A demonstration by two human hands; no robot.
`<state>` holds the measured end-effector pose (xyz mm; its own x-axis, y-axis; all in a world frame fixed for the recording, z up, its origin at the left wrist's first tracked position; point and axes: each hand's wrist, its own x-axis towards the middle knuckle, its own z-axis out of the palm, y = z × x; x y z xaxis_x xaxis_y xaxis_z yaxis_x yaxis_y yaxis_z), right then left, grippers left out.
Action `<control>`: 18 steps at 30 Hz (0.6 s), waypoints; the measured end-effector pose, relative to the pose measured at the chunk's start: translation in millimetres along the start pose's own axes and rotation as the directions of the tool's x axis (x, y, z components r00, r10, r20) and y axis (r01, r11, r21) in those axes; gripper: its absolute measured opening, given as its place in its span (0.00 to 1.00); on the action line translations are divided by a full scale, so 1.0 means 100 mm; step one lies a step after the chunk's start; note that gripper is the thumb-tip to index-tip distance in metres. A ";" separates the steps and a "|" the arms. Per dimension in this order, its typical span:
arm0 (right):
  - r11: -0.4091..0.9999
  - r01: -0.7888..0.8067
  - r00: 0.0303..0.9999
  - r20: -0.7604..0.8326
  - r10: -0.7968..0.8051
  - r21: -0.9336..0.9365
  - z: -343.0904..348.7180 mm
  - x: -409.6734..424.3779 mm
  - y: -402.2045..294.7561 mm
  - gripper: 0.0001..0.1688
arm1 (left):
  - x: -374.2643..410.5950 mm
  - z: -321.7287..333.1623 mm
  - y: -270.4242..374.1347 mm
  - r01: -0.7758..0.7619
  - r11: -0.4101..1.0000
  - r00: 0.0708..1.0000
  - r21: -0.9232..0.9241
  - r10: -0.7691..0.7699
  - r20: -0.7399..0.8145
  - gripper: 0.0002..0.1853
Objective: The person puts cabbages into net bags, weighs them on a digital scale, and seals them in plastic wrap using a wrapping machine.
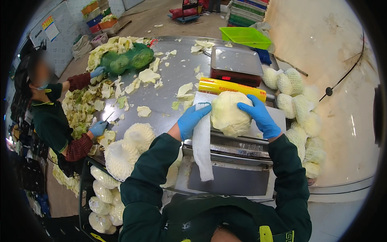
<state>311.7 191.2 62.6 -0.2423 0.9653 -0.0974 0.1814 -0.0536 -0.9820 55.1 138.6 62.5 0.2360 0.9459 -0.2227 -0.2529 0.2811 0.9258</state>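
A pale cabbage head is held up over the wrapping machine, in front of the yellow roll of cling film. My right hand, in a blue glove, grips its right side. My left hand, also gloved, pinches the top of a white foam mesh sleeve against the cabbage's left side. The sleeve hangs flat and unfilled down over the machine's front. Behind the roll stands a digital scale with a bare steel pan and a lit display.
Netted cabbages line the table's right edge. More netted cabbages sit by my left forearm, above a dark crate of wrapped ones. A co-worker at left holds a knife near a green net bag and leaf scraps. A green basket stands behind.
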 end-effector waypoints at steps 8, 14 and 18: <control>0.990 -0.091 0.989 -0.110 0.102 0.104 0.05 0.18 -0.08 0.35 | 0.48 0.03 0.03 0.014 0.992 0.998 0.128 -0.021 0.059 0.21; 0.978 -0.207 0.978 0.013 0.207 -0.012 -0.09 0.08 -0.21 0.46 | 0.48 0.00 -0.06 -0.023 0.999 0.997 0.037 0.020 0.079 0.26; 0.976 -0.209 0.976 -0.066 0.205 -0.056 -0.12 0.11 -0.21 0.46 | 0.50 -0.04 -0.03 -0.031 0.998 0.997 0.047 0.027 0.076 0.23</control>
<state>317.1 206.0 84.0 -0.1366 0.9484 -0.2861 0.2811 -0.2398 -0.9292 64.0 185.4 47.8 0.2999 0.9381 -0.1734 -0.2156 0.2437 0.9456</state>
